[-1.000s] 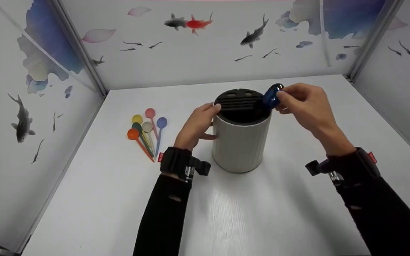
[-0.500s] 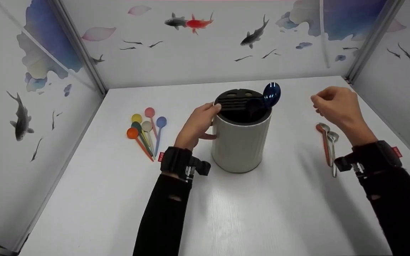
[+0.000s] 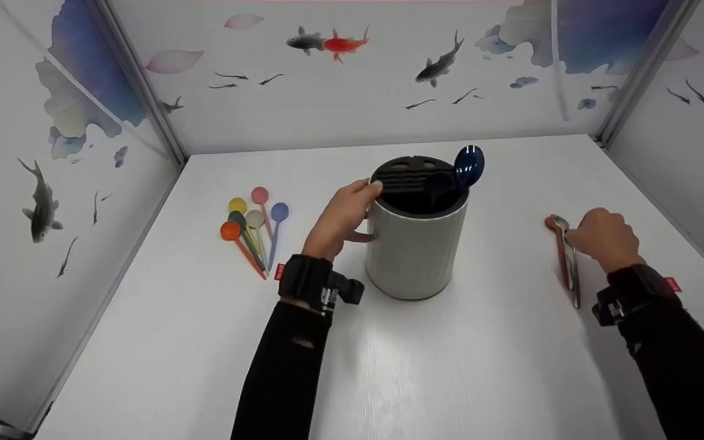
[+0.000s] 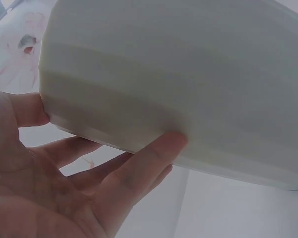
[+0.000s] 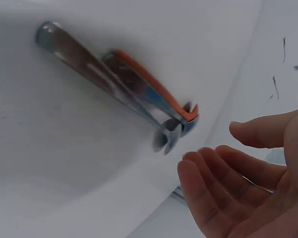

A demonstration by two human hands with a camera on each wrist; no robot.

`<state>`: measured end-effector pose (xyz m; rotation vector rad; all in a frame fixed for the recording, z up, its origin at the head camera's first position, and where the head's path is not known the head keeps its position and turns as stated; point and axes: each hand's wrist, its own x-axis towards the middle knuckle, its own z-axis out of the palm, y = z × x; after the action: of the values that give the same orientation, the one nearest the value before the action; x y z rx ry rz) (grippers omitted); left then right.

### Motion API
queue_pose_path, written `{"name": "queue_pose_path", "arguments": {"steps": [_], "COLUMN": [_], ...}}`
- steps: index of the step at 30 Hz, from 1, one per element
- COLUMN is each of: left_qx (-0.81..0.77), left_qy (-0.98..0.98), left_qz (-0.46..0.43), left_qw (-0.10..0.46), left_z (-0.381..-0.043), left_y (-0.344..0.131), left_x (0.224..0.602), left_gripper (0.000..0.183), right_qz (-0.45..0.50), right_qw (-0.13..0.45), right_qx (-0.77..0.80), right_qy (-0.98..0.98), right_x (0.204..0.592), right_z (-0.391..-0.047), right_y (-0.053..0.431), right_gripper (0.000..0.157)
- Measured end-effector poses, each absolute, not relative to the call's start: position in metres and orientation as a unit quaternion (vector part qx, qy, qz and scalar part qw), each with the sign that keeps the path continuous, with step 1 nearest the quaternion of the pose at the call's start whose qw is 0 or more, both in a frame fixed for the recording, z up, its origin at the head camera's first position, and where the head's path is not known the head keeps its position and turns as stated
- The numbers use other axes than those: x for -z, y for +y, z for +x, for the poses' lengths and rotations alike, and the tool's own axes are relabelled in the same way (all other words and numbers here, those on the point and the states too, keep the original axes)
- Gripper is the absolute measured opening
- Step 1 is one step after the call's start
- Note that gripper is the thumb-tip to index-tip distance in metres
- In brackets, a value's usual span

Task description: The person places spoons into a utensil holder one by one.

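Observation:
My left hand [image 3: 343,217] holds the light grey utensil holder [image 3: 416,256] at its left side, thumb on the black rim. In the left wrist view, the fingers [image 4: 154,158] lie against the ribbed wall. A shiny dark blue spoon [image 3: 469,165] stands in the holder, bowl up, its handle hidden inside. At the right, my right hand [image 3: 607,239] is over the table beside the metal spoons [image 3: 572,263] and an orange spoon [image 3: 558,250]. The right wrist view shows its thumb and fingers apart with nothing between them, near the spoon bowls [image 5: 169,139].
Several coloured spoons lie fanned out at the left, among them an orange one [image 3: 230,230], a pink one [image 3: 260,195] and a blue one [image 3: 279,212]. White panels with painted fish [image 3: 440,61] enclose the white table [image 3: 450,366] at the back and sides.
The right hand let go of the dark blue spoon, which stays in the holder. It then moved right and down to the metal spoons. The left hand stays on the holder.

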<state>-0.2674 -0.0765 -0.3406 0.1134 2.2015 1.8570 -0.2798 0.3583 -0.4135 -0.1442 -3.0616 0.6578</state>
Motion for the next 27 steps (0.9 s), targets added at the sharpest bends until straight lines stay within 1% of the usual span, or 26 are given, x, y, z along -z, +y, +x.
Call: {"name": "queue_pose_path", "arguments": {"steps": [2, 5, 10, 12, 16, 17, 21, 26, 27], "left_qx": [-0.64, -0.642, -0.641, -0.642, -0.642, -0.642, -0.638, -0.637, -0.638], "left_qy": [0.757, 0.755, 0.756, 0.755, 0.755, 0.755, 0.759, 0.759, 0.758], "left_qz": [0.04, 0.039, 0.043, 0.043, 0.042, 0.041, 0.041, 0.041, 0.041], "left_qw": [0.128, 0.127, 0.129, 0.129, 0.126, 0.126, 0.126, 0.129, 0.129], "left_z": [-0.267, -0.267, -0.267, -0.267, -0.267, -0.267, -0.267, -0.267, -0.268], "left_y": [-0.076, -0.076, -0.076, -0.075, -0.076, -0.076, -0.075, -0.074, -0.074], "left_x": [0.341, 0.341, 0.341, 0.342, 0.341, 0.341, 0.341, 0.342, 0.342], "left_gripper": [0.052, 0.052, 0.052, 0.051, 0.051, 0.051, 0.052, 0.053, 0.054], "right_qz": [-0.05, -0.058, -0.082, -0.091, -0.085, -0.08, -0.07, -0.091, -0.094], "right_qw": [-0.006, -0.019, -0.039, -0.042, -0.034, -0.03, -0.023, -0.065, -0.071], "right_qx": [-0.215, -0.223, -0.223, -0.222, -0.219, -0.218, -0.204, -0.212, -0.218], "right_qy": [-0.975, -0.973, -0.971, -0.97, -0.971, -0.972, -0.976, -0.971, -0.969], "right_x": [0.422, 0.432, 0.442, 0.444, 0.446, 0.447, 0.449, 0.451, 0.452], "right_z": [-0.279, -0.278, -0.276, -0.276, -0.275, -0.275, -0.275, -0.277, -0.277], "right_y": [0.363, 0.369, 0.373, 0.374, 0.376, 0.376, 0.378, 0.381, 0.381], "right_gripper": [0.034, 0.03, 0.032, 0.03, 0.016, 0.016, 0.017, 0.022, 0.025]}}
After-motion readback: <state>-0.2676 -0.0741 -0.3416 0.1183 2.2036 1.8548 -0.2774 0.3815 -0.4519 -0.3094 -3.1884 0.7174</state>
